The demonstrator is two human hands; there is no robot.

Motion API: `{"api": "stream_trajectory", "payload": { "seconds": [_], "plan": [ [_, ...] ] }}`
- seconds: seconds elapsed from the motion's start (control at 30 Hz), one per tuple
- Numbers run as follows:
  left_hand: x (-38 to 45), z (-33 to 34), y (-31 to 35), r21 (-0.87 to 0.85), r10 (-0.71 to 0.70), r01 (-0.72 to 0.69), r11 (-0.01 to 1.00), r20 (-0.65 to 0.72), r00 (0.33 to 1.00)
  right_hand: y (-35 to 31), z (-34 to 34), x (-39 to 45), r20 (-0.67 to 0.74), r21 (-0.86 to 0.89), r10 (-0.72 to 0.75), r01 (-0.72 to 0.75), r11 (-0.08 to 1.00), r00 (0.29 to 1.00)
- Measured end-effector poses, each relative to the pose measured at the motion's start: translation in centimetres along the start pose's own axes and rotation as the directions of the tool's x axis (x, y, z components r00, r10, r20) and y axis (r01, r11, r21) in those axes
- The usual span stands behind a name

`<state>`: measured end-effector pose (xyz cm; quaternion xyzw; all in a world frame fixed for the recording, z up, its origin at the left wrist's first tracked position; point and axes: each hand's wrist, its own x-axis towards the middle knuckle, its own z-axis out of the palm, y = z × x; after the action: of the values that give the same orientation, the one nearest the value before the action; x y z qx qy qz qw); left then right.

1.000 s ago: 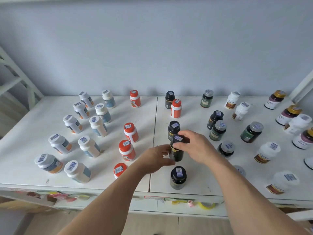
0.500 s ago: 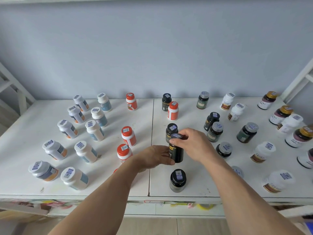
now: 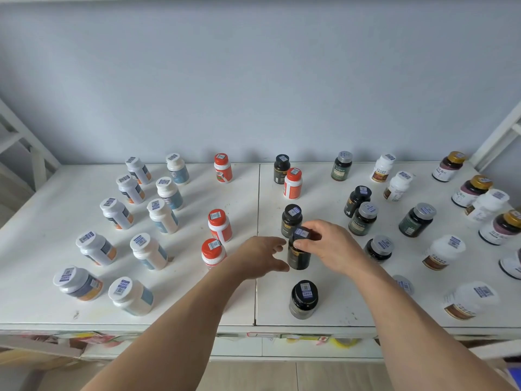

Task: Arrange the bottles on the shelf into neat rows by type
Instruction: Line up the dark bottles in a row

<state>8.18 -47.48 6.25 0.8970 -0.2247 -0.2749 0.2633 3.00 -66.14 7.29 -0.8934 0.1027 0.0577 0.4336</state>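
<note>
right hand (image 3: pixel 329 246): fingers pinch black bottle (image 3: pixel 299 255) by its cap
left hand (image 3: pixel 259 258): loosely spread beside it, holding nothing
risk: bottle behind fingertips could get knocked over

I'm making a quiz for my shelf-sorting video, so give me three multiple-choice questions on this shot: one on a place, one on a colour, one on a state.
1. Where do the gold-capped bottles stand on the shelf?
A. Left end
B. Right end
C. Front centre

2. What colour is the bottle that the right hand grips?
A. White
B. Red
C. Black

3. What is the left hand doing?
A. Open beside that bottle
B. Gripping a red cap
C. Lying flat on the shelf

Answers: B, they line the right edge; C, its body and cap are black; A, its fingers are spread and hold nothing.
</note>
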Motion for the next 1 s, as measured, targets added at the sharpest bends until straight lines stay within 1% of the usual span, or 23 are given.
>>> {"api": "stream_trajectory", "payload": {
  "seconds": [0.13, 0.3, 0.37, 0.43, 0.47, 0.53, 0.6, 0.63, 0.7, 0.77, 0.83, 1.0],
  "plan": [
    [-0.3, -0.4, -0.3, 0.067, 0.012, -0.012, 0.998, 0.000, 1.000, 0.9, 1.2, -0.1, 0.044, 0.021, 0.017, -0.018, 1.000, 0.999],
    [-0.2, -0.9, -1.0, 0.067, 0.027, -0.027, 0.997, 0.003, 1.000, 1.4, 1.7, 0.0, 0.053, -0.008, 0.045, -0.045, 0.999, 0.998],
    [-0.1, -1.1, -1.3, 0.066, 0.040, -0.040, 0.997, 0.002, 0.999, 1.4, 1.6, 0.1, 0.080, -0.023, 0.050, -0.048, 0.999, 0.996],
    [0.2, -1.5, -1.3, 0.056, 0.045, -0.044, 0.997, -0.010, 0.999, 1.2, 1.3, 0.1, 0.090, 0.012, 0.047, -0.048, 0.999, 0.995],
    [0.4, -1.7, -1.4, 0.048, 0.044, -0.043, 0.998, -0.020, 0.999, 1.0, 1.1, 0.2, 0.065, 0.042, 0.044, -0.047, 0.998, 0.997],
    [0.8, -2.0, -1.4, 0.032, 0.034, -0.033, 0.999, -0.035, 0.999, 0.5, 0.6, 0.8, -0.028, 0.080, 0.032, -0.030, 0.996, 0.999],
    [1.2, -2.3, -1.3, 0.018, 0.017, -0.016, 1.000, -0.055, 0.998, 0.1, 0.3, 1.9, -0.126, 0.074, 0.024, -0.015, 0.997, 0.992],
    [1.5, -2.4, -1.2, 0.012, 0.008, -0.007, 1.000, -0.070, 0.998, -0.1, 0.2, 2.6, -0.151, 0.059, 0.021, -0.012, 0.998, 0.988],
    [2.3, -2.9, -1.0, -0.005, -0.012, 0.011, 1.000, -0.101, 0.995, -0.2, 0.1, 4.3, -0.122, -0.001, 0.021, -0.022, 1.000, 0.992],
    [3.1, -3.2, -0.8, -0.016, -0.031, 0.029, 0.999, -0.118, 0.993, -0.4, 0.3, 6.0, -0.031, -0.091, 0.037, -0.039, 0.995, 0.999],
    [3.8, -3.4, -0.6, -0.013, -0.050, 0.049, 0.999, -0.107, 0.993, -0.4, 0.8, 7.1, 0.018, -0.141, 0.044, -0.041, 0.989, 0.999],
    [5.7, -4.1, -0.4, -0.047, -0.084, 0.080, 0.996, -0.089, 0.993, -0.1, 0.3, 8.6, 0.005, -0.048, 0.002, -0.002, 0.999, 1.000]
  ]
}}
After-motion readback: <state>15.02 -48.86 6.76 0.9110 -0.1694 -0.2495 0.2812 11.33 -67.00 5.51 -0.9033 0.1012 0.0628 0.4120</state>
